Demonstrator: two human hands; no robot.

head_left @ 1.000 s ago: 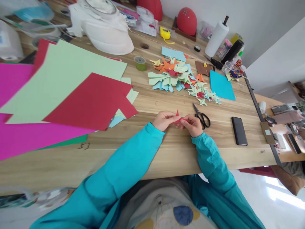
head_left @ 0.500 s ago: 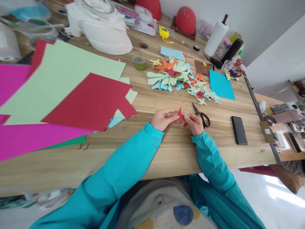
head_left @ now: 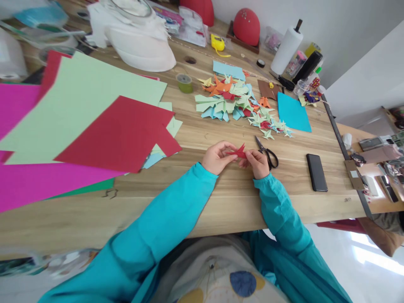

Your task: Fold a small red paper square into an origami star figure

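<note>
My left hand (head_left: 215, 157) and my right hand (head_left: 258, 163) meet just above the wooden table (head_left: 221, 198), both pinching a small folded red paper piece (head_left: 238, 152). The paper has thin pointed tips sticking up and sideways between my fingertips. Black scissors (head_left: 267, 155) lie right beside my right hand. Both arms wear teal sleeves.
Large sheets of red (head_left: 120, 134), pale green and magenta paper spread over the left. A pile of folded paper figures (head_left: 240, 105) lies beyond my hands, with a blue sheet (head_left: 293, 112) beside it. A black phone (head_left: 316, 172) lies to the right. Tape, a paper-towel roll (head_left: 286, 50) and bottles stand at the back.
The red paper piece has been turned and reshaped between my fingers; its upright point now lies lower with tips spread sideways. My hands stayed in place.
</note>
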